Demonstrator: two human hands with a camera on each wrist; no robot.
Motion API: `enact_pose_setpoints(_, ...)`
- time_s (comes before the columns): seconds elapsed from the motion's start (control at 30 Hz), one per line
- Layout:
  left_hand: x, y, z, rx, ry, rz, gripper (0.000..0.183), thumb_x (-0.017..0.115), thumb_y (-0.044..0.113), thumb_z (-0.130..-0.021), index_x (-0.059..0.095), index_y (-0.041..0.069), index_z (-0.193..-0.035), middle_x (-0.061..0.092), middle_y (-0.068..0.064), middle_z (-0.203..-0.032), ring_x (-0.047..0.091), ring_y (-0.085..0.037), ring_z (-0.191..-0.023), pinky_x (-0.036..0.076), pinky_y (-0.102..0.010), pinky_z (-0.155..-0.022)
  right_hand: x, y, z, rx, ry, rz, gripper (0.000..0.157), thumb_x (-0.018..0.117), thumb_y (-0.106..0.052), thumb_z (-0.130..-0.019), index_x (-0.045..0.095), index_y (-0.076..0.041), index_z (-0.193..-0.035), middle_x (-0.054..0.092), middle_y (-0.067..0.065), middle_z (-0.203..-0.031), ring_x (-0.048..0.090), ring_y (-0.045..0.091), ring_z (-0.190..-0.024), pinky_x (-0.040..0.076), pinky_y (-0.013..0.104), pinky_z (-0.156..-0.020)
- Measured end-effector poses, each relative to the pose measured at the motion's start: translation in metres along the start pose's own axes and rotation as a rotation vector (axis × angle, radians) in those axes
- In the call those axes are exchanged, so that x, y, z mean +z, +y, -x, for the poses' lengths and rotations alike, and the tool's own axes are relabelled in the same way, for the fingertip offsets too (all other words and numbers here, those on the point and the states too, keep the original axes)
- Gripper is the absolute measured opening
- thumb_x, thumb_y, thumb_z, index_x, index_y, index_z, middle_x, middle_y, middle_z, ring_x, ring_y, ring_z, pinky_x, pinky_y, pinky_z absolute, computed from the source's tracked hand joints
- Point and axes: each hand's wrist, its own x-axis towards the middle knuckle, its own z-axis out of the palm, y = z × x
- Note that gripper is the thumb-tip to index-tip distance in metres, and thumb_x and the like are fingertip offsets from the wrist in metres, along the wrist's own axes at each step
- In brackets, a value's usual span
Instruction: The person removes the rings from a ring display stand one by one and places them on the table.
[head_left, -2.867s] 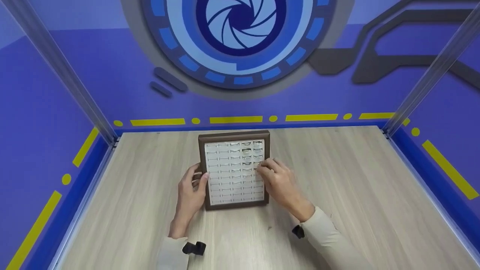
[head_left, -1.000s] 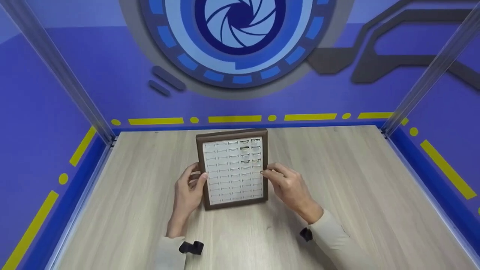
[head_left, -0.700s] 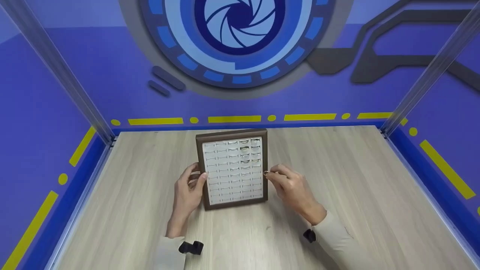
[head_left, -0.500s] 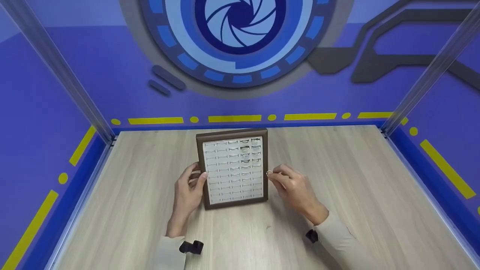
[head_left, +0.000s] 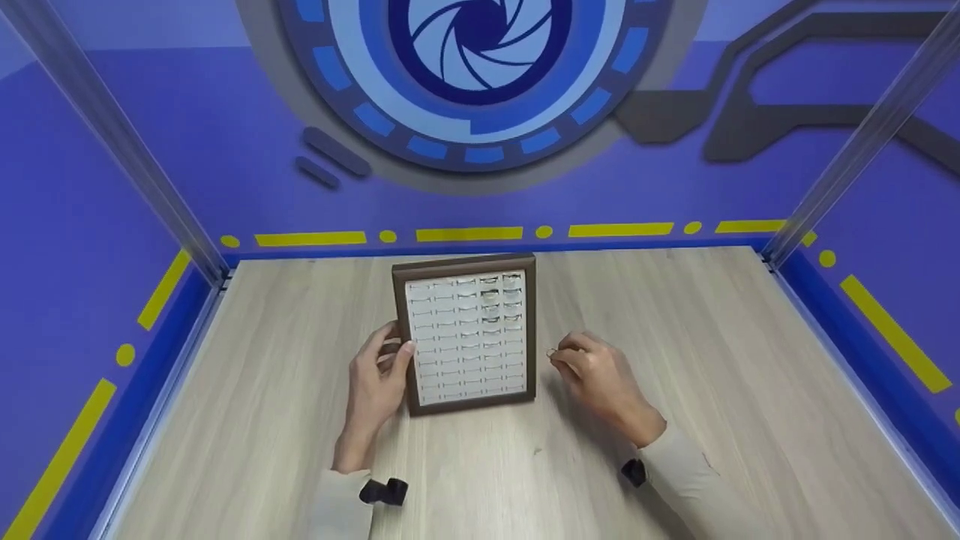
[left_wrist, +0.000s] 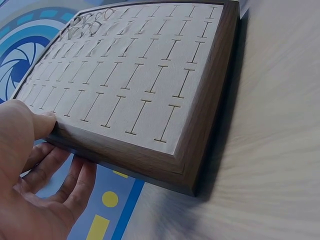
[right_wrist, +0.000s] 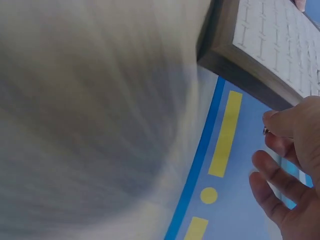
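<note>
Near the middle of the head view, the right hand [head_left: 606, 384] pinches a small ring [head_left: 552, 354] between thumb and index finger, the grip closed to little more than the ring's own thickness; the ring sits clear of the display tray [head_left: 531, 337], just beside its right edge. The left hand [head_left: 377, 381] has hold of the tray's left edge, thumb on the front of the rim and fingers behind, leaning it up from the tabletop [head_left: 300, 315]. With so fine a pinch, a slight roll of the fingertips could let the ring slip and drop. A loosened left thumb might let the tray tip, and a hard jolt could unsettle the seated rings [head_left: 490, 295] at the panel's upper right. Only the head view gives the whole tray and both hands together, with the held ring as a thin loop. In the right wrist view it is merely a glint at the fingertips, but the other fingers [right_wrist: 280, 177] show there, loosely bent and apart. The left wrist view leaves out the right hand, yet it plainly shows the vacant slots [left_wrist: 167, 124] and the fingers beneath the rim.
</note>
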Motion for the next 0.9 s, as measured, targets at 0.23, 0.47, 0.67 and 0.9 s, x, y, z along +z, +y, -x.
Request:
enact_pose_setpoints(0.23,0.001,0.000,-0.001,0.001,0.002,0.005,0.044,0.068,0.013,-0.106,0.059,0.005,-0.149,0.067,-0.014,-0.133,0.070,-0.028,-0.115,0.061,-0.041,-0.101,0.004,0.009,0.010,0.037,-0.076,0.062,0.010,0.085,0.001,-0.087,0.083,-0.009,-0.085,0.071,0.000,-0.087,0.070,0.019,-0.078,0.062,0.035,-0.064)
enact_pose_setpoints(0.47,0.002,0.000,-0.001,-0.005,0.003,0.009,0.045,0.068,0.013,-0.106,0.058,0.006,-0.149,0.067,-0.013,-0.134,0.070,-0.028,-0.115,0.061,-0.040,-0.101,0.007,0.014,0.017,0.130,-0.174,0.094,0.008,0.086,0.000,-0.087,0.085,-0.008,-0.085,0.071,0.001,-0.085,0.071,0.021,-0.078,0.063,0.038,-0.066)
enact_pose_setpoints(0.67,0.003,-0.001,-0.001,0.000,0.006,-0.001,0.045,0.068,0.014,-0.106,0.058,0.004,-0.149,0.067,-0.014,-0.135,0.070,-0.029,-0.116,0.061,-0.042,-0.101,0.005,0.017,0.020,0.149,-0.215,0.105,0.011,0.084,0.001,-0.088,0.086,-0.009,-0.085,0.071,0.002,-0.086,0.072,0.023,-0.079,0.064,0.039,-0.068)
enact_pose_setpoints(0.9,0.002,0.000,-0.001,-0.009,0.005,-0.002,0.046,0.068,0.014,-0.106,0.058,0.005,-0.150,0.067,-0.014,-0.135,0.070,-0.029,-0.116,0.061,-0.041,-0.102,0.003,0.017,0.021,0.162,-0.248,0.093,0.014,0.083,0.003,-0.088,0.087,-0.011,-0.087,0.072,0.001,-0.088,0.073,0.023,-0.081,0.064,0.039,-0.068)
